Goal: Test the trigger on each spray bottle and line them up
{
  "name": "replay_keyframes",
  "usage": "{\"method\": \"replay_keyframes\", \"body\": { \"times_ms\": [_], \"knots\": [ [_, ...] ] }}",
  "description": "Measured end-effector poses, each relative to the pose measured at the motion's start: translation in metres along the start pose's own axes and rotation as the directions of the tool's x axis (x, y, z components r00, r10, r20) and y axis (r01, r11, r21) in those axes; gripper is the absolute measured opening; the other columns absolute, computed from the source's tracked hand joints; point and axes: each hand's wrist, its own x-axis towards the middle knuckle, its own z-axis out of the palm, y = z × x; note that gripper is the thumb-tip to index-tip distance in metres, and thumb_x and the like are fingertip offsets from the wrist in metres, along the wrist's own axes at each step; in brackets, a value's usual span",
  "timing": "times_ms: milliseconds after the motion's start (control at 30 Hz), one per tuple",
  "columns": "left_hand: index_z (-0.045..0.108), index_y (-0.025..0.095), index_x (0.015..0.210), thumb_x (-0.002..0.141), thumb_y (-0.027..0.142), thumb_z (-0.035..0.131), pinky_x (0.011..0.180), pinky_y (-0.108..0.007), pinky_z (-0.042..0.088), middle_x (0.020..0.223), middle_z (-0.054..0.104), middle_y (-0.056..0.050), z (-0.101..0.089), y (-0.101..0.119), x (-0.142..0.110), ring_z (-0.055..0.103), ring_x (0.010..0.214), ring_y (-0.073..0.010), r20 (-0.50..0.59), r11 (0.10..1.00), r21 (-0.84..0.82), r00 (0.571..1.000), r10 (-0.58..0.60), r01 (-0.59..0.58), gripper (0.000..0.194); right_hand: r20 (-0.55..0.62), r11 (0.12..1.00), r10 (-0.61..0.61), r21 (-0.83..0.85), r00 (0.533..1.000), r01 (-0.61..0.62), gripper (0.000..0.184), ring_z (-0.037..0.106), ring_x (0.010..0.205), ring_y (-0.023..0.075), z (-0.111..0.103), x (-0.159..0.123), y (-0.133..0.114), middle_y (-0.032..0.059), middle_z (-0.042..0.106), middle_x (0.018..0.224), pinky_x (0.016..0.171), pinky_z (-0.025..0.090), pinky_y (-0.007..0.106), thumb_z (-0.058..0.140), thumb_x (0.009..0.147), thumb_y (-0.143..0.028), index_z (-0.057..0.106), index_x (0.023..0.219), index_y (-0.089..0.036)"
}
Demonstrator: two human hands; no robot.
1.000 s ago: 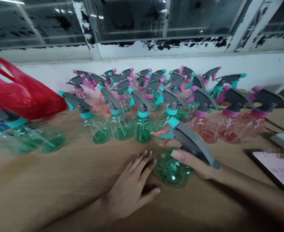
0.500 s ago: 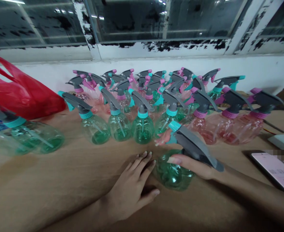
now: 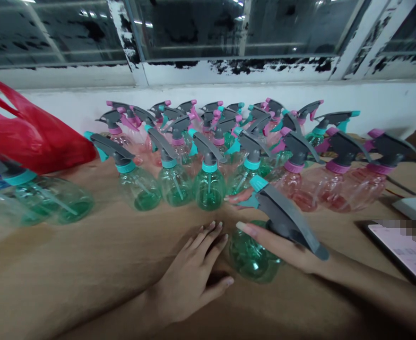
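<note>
A green spray bottle (image 3: 251,257) with a grey trigger head and teal nozzle stands on the wooden table near the front. My right hand (image 3: 282,245) is wrapped round its neck and head, thumb in front, fingertips showing beyond the nozzle. My left hand (image 3: 194,274) lies flat on the table just left of the bottle, fingers stretched out and holding nothing, fingertips almost touching the bottle's side.
Several green and pink spray bottles (image 3: 210,184) stand in rows behind, up to the white wall. A red plastic bag (image 3: 30,137) lies at the left, with green bottles (image 3: 45,200) lying nearby. A phone (image 3: 406,250) and a white box (image 3: 415,205) sit at the right.
The held bottle has shifted slightly toward me and to the right, and my right thumb has stretched further out. My left hand has stayed put.
</note>
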Motion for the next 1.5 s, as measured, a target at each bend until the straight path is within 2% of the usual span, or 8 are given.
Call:
{"method": "replay_keyframes", "body": {
  "times_ms": [100, 300, 467, 633, 933, 1067, 1267, 1500],
  "knots": [
    [0.031, 0.013, 0.14, 0.093, 0.053, 0.04, 0.105, -0.046, 0.029, 0.146, 0.03, -0.013, 0.001, 0.0, 0.0, 0.026, 0.134, -0.0283, -0.01, 1.0, -0.004, 1.0, 0.004, -0.004, 0.063, 0.012, 0.991, -0.004, 0.132, 1.0, 0.002, 0.027, 0.066, 0.083, 0.0164, 0.001, 0.0, 0.006, 0.0004, 0.065, 0.094, 0.071, 0.057, 0.028, 0.064, 0.078, -0.022, 0.054, 0.102, -0.026],
    [0.034, 0.014, 0.139, 0.092, 0.052, 0.043, 0.104, -0.048, 0.031, 0.145, 0.033, -0.014, 0.001, 0.0, 0.001, 0.029, 0.132, -0.0296, -0.011, 1.0, -0.028, 1.0, -0.01, 0.01, 0.062, 0.002, 0.99, -0.026, 0.14, 1.0, 0.026, 0.024, 0.065, 0.07, 0.0142, 0.005, 0.0, 0.018, -0.0004, 0.065, 0.092, 0.06, 0.056, 0.026, 0.065, 0.078, -0.026, 0.055, 0.1, -0.026],
    [0.032, 0.016, 0.14, 0.092, 0.051, 0.044, 0.103, -0.048, 0.031, 0.145, 0.032, -0.013, -0.001, 0.001, 0.001, 0.028, 0.133, -0.0292, -0.001, 0.999, -0.037, 1.0, -0.019, 0.019, 0.061, 0.02, 0.989, 0.005, 0.148, 1.0, -0.008, 0.028, 0.065, 0.066, 0.015, 0.007, 0.0, 0.021, -0.0023, 0.064, 0.078, 0.051, 0.053, 0.025, 0.066, 0.077, -0.029, 0.055, 0.103, -0.028],
    [0.031, 0.013, 0.14, 0.092, 0.052, 0.043, 0.104, -0.048, 0.031, 0.146, 0.031, -0.014, -0.002, 0.001, 0.001, 0.027, 0.133, -0.0296, 0.033, 0.999, -0.028, 0.999, -0.021, 0.022, 0.063, 0.006, 0.987, -0.009, 0.16, 1.0, 0.008, 0.027, 0.064, 0.065, 0.014, 0.006, -0.001, 0.022, -0.0017, 0.065, 0.083, 0.056, 0.055, 0.025, 0.065, 0.078, -0.029, 0.055, 0.103, -0.029],
    [0.032, 0.014, 0.14, 0.091, 0.051, 0.044, 0.104, -0.048, 0.031, 0.145, 0.033, -0.014, -0.003, 0.001, 0.001, 0.028, 0.133, -0.0294, 0.019, 0.999, -0.044, 1.0, -0.018, 0.019, 0.062, 0.019, 0.985, -0.011, 0.174, 1.0, 0.008, 0.027, 0.065, 0.07, 0.013, 0.005, -0.002, 0.02, -0.0006, 0.065, 0.097, 0.056, 0.055, 0.024, 0.064, 0.08, -0.024, 0.054, 0.104, -0.028],
    [0.031, 0.015, 0.14, 0.091, 0.051, 0.045, 0.104, -0.047, 0.031, 0.144, 0.034, -0.013, -0.003, 0.001, 0.001, 0.028, 0.133, -0.0294, 0.009, 0.998, -0.063, 1.0, -0.024, 0.024, 0.062, 0.019, 0.985, -0.002, 0.174, 1.0, -0.002, 0.027, 0.065, 0.069, 0.0136, 0.005, -0.001, 0.018, -0.0006, 0.065, 0.095, 0.058, 0.055, 0.025, 0.064, 0.079, -0.024, 0.054, 0.103, -0.027],
    [0.033, 0.015, 0.14, 0.092, 0.052, 0.044, 0.105, -0.047, 0.029, 0.145, 0.033, -0.013, -0.002, 0.001, 0.001, 0.032, 0.131, -0.0293, 0.011, 0.997, -0.069, 1.0, -0.027, 0.028, 0.061, 0.022, 0.986, 0.076, 0.145, 0.997, -0.079, 0.02, 0.064, 0.067, 0.0152, 0.002, 0.001, 0.002, 0.0004, 0.065, 0.088, 0.062, 0.054, 0.03, 0.06, 0.079, -0.019, 0.054, 0.097, -0.025],
    [0.031, 0.014, 0.14, 0.092, 0.052, 0.043, 0.105, -0.048, 0.028, 0.146, 0.03, -0.014, -0.003, 0.001, 0.001, 0.029, 0.132, -0.0299, 0.029, 0.998, -0.057, 0.999, -0.022, 0.024, 0.062, 0.022, 0.984, 0.035, 0.173, 0.999, -0.039, 0.024, 0.064, 0.067, 0.0138, 0.002, -0.001, 0.006, -0.001, 0.063, 0.087, 0.061, 0.054, 0.028, 0.061, 0.079, -0.02, 0.054, 0.101, -0.025]
  ]
}}
